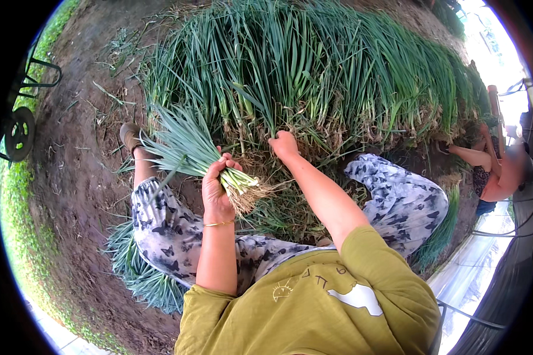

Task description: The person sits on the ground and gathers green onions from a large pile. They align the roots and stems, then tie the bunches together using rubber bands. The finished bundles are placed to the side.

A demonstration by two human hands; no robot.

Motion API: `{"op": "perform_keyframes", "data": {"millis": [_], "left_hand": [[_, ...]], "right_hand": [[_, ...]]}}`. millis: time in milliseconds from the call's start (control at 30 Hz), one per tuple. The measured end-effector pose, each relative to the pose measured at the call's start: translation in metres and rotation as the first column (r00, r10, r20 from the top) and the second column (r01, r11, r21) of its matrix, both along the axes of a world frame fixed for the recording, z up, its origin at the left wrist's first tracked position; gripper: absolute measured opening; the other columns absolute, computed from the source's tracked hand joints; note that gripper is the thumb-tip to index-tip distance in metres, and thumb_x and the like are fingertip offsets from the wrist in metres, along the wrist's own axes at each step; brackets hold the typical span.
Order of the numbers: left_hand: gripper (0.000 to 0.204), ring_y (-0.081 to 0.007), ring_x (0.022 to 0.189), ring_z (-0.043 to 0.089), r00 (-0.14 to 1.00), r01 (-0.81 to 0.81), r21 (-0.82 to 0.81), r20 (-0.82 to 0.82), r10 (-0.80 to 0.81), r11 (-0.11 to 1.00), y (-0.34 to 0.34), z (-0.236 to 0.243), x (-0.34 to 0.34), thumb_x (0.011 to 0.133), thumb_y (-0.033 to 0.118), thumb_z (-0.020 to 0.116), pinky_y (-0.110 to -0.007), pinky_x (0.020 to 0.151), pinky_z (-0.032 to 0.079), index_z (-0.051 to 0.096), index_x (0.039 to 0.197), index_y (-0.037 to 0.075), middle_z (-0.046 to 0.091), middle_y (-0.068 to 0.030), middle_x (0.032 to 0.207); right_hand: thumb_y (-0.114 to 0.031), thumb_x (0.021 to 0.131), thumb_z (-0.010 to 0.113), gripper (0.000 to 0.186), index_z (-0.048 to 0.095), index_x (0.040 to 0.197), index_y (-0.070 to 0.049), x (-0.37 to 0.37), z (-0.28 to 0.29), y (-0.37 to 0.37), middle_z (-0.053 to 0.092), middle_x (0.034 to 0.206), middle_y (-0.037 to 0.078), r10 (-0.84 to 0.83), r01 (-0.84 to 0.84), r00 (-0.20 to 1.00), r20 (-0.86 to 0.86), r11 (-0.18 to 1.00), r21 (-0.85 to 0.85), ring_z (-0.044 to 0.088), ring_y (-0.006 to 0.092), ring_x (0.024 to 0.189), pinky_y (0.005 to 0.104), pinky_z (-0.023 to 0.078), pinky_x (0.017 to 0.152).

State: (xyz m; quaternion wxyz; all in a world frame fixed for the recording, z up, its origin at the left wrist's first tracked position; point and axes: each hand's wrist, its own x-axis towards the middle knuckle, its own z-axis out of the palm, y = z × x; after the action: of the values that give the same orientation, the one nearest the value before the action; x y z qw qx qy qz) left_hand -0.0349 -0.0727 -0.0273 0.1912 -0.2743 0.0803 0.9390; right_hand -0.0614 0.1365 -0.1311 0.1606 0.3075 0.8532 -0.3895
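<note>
My left hand [218, 192] is closed round a bunch of green onions [189, 145], its blue-green leaves fanning up and to the left and its white stems and tan roots pointing down to the right. My right hand [284, 145] is closed at the lower edge of a long, dense pile of green onions [314, 65], its fingertips pinched on a leafy stalk among dry roots. Loose trimmings [296, 213] lie on the ground between my legs.
Bundled onions lie beside my left leg [145, 284] and right leg [441, 228]. Another person [494, 177] sits at the far right, near plastic sheeting [485, 266]. Bare soil [65, 195], a grass strip [26, 225] and a dark wheel [19, 133] are at the left.
</note>
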Motion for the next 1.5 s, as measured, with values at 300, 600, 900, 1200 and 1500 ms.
{"op": "perform_keyframes", "data": {"millis": [300, 600, 900, 1200, 1500], "left_hand": [[0.029, -0.0148, 0.058, 0.059, 0.931, 0.363, -0.308, 0.142, -0.335, 0.879, 0.033, 0.005, 0.010, 0.080, 0.000, 0.064, -0.027, 0.055, 0.054, 0.060, 0.106, -0.011, 0.062, -0.0092, 0.071], [0.006, -0.0165, 0.056, 0.057, 0.936, 0.338, -0.515, 0.096, -0.339, 0.788, 0.043, 0.004, 0.026, 0.082, 0.002, 0.061, -0.028, 0.054, 0.051, 0.059, 0.085, -0.003, 0.059, -0.0075, 0.068], [0.019, -0.0125, 0.058, 0.056, 0.931, 0.333, -0.362, -0.018, -0.364, 0.871, 0.023, 0.002, 0.028, 0.085, 0.005, 0.060, -0.030, 0.060, 0.053, 0.057, 0.103, -0.001, 0.061, -0.0052, 0.074], [0.007, -0.0150, 0.055, 0.055, 0.967, 0.253, -0.347, 0.063, -0.247, 0.903, 0.014, -0.003, 0.029, 0.082, 0.001, 0.058, -0.029, 0.052, 0.052, 0.056, 0.088, -0.002, 0.059, -0.0077, 0.073], [0.040, -0.0130, 0.071, 0.053, 0.979, -0.024, 0.273, -0.189, 0.078, 0.962, -0.021, 0.020, -0.003, 0.087, 0.010, 0.059, -0.029, 0.069, 0.048, 0.044, 0.119, -0.008, 0.058, -0.0054, 0.081]], "right_hand": [[-0.021, 0.083, 0.063, 0.023, 0.063, 0.083, 0.002, 0.089, 0.102, -0.002, 0.055, 0.059, 0.012, 0.101, -0.160, 0.968, -0.231, 0.955, -0.250, 0.051, 0.0219, 0.054, 0.0339, 0.039, 0.056], [-0.021, 0.083, 0.062, 0.023, 0.057, 0.076, 0.001, 0.128, 0.123, -0.014, 0.055, 0.068, 0.016, 0.160, -0.231, 0.905, -0.393, 0.963, -0.141, 0.053, 0.0342, 0.061, 0.0398, 0.041, 0.058], [-0.035, 0.096, 0.044, 0.042, 0.054, 0.114, 0.001, 0.154, 0.113, 0.007, 0.062, 0.109, 0.010, -0.014, 0.036, 0.999, 0.037, 0.696, -0.717, 0.058, 0.0186, 0.098, 0.0358, 0.046, 0.085], [-0.019, 0.098, 0.043, 0.017, 0.048, 0.089, -0.005, 0.089, 0.127, -0.047, 0.054, 0.074, 0.006, -0.639, 0.246, 0.733, 0.232, -0.069, -0.967, 0.054, 0.0205, 0.066, 0.0389, 0.050, 0.065], [-0.022, 0.089, 0.056, 0.026, 0.055, 0.102, 0.000, 0.167, 0.110, 0.046, 0.061, 0.087, 0.013, 0.525, -0.468, 0.839, 0.143, 0.830, -0.304, 0.061, 0.0234, 0.081, 0.0362, 0.050, 0.077]]}}
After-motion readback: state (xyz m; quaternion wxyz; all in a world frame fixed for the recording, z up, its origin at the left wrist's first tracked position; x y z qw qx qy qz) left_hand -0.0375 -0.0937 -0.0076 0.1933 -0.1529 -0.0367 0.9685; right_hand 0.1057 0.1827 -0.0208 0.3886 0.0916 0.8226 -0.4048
